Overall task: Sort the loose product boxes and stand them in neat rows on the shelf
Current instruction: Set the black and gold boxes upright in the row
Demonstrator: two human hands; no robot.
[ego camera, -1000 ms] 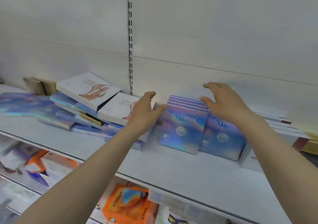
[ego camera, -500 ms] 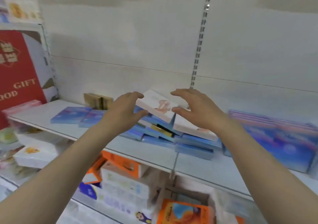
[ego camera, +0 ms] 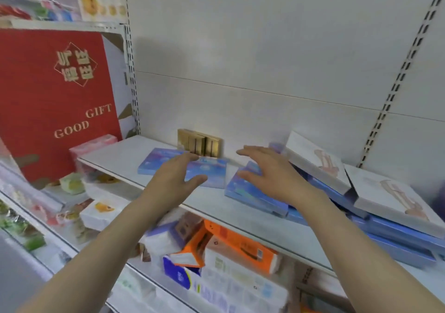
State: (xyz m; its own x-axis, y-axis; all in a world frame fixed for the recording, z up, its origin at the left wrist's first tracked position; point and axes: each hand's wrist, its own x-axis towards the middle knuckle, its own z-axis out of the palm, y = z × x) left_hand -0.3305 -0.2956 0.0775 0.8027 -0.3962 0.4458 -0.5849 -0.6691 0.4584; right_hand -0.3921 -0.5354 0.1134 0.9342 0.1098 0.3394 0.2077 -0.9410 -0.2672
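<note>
Hands hover over the white shelf (ego camera: 240,218), both with fingers spread and relaxed, holding nothing. The left hand (ego camera: 172,179) is above two flat blue boxes (ego camera: 209,172) lying side by side; the right hand (ego camera: 271,175) is above another blue box (ego camera: 250,192) at the edge of a loose heap. Two white boxes (ego camera: 317,163) lie tilted on that heap. Gold boxes (ego camera: 199,141) stand upright against the back wall.

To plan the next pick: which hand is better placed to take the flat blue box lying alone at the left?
Left hand: it hovers open directly over that blue box; the right hand is over the pile.
</note>
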